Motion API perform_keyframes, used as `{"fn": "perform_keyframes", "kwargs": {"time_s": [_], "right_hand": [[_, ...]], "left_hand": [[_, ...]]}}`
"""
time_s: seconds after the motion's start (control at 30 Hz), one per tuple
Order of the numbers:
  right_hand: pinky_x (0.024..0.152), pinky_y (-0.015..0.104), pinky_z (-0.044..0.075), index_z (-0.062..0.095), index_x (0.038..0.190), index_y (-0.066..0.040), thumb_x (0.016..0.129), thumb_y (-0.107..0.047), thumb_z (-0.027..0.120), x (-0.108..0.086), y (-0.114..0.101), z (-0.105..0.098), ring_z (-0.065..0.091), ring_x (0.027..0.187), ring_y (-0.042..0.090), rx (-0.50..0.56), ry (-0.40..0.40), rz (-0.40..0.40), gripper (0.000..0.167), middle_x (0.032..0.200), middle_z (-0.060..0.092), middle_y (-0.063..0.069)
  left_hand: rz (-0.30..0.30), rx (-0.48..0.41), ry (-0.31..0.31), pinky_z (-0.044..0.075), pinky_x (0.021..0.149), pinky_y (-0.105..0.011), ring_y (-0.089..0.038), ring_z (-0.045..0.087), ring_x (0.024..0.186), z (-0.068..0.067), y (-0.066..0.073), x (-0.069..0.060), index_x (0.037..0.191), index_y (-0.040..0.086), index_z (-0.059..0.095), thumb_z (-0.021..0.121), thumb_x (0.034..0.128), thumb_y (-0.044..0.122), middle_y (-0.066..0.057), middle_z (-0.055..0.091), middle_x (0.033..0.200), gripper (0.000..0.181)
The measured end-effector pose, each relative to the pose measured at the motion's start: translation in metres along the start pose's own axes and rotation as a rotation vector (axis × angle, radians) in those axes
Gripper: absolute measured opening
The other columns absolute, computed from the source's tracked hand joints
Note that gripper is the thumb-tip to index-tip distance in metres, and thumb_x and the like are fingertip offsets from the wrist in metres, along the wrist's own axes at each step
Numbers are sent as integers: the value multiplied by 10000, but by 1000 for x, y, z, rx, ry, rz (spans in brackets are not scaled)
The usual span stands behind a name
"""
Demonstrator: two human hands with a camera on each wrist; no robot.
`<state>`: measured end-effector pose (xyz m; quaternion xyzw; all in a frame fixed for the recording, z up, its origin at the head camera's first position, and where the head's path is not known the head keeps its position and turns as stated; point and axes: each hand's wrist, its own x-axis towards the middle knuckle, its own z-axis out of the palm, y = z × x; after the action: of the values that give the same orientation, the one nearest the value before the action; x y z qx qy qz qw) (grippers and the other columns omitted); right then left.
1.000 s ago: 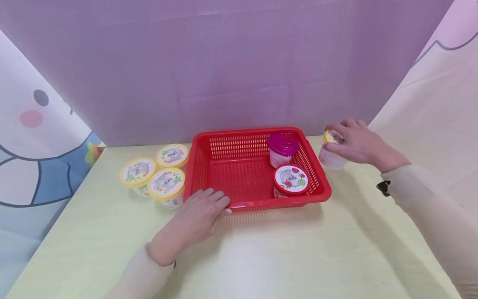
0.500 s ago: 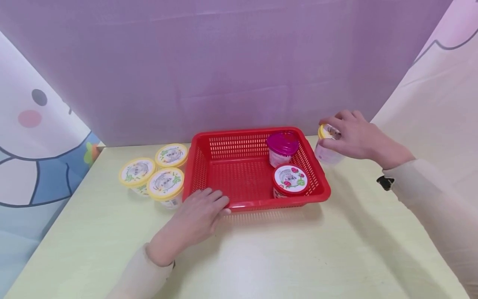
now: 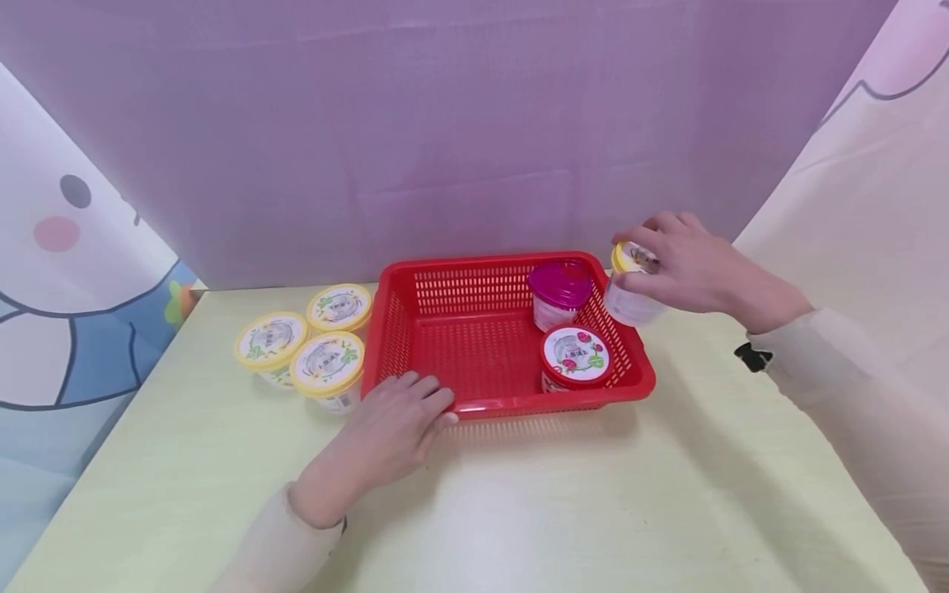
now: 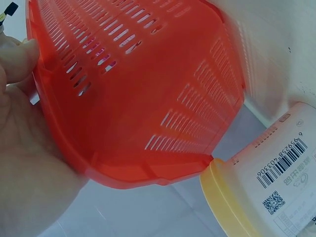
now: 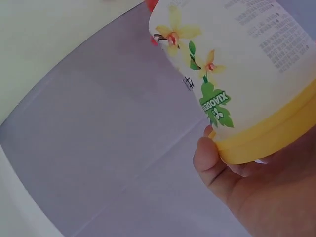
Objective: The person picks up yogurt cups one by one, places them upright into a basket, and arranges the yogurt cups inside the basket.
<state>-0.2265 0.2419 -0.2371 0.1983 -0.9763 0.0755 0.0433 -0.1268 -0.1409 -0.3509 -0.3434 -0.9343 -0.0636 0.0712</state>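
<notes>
One yellow-lidded tub [image 3: 632, 305], lid uppermost, was held by its lid between thumb and fingers of the right hand [image 3: 685, 265], at the right rim of the red basket [image 3: 474, 354]. The left hand [image 3: 399, 416] gripped the basket's near-left rim, fingers curled; inside stood one purple-lidded tub [image 3: 559, 288] and one red-lidded tub [image 3: 578, 358].

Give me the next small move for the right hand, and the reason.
Probably raise the held yellow-lidded tub slightly and ease it leftward over the right side of the red basket: the right hand grips it from above, close to that side, and the purple-lidded tub and red-lidded tub leave room to their left.
</notes>
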Motion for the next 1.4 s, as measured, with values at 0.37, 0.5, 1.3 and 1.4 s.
{"fn": "perform_keyframes", "kwargs": {"time_s": [0.37, 0.5, 1.3, 1.4], "right_hand": [[794, 560, 541, 556, 1409, -208, 891, -415, 658, 9, -24, -1, 432, 1182, 383, 2, -7, -44, 568, 1326, 498, 174], [798, 562, 544, 555, 1411, -207, 891, -409, 652, 12, -32, -1, 426, 1202, 379, 7, -11, -59, 567, 1335, 495, 167], [892, 521, 517, 503, 1492, -237, 872, -505, 657, 31, -77, 15, 409, 1236, 277, -6, -76, -144, 692, 1373, 478, 94], [878, 504, 531, 511, 1486, -240, 858, -504, 675, 34, -83, 17, 411, 1230, 269, -2, -73, -156, 700, 1373, 482, 85]], "left_hand": [[-23, 10, 2, 539, 863, -430, -217, 592, 954, -1, 1, -4, 1201, 177, 693, 708, 946, 366, -18, 661, 1054, 318], [-14, 25, 14, 534, 835, -403, -205, 577, 924, -1, 1, -4, 1183, 181, 697, 696, 953, 365, -8, 659, 1030, 294], [-42, 13, 2, 539, 857, -423, -205, 591, 943, 0, 5, -3, 1203, 180, 693, 730, 926, 380, -18, 672, 1068, 344], [-47, 11, -3, 539, 865, -427, -208, 595, 952, -1, 5, -4, 1209, 179, 693, 731, 925, 381, -20, 674, 1076, 350]]}}
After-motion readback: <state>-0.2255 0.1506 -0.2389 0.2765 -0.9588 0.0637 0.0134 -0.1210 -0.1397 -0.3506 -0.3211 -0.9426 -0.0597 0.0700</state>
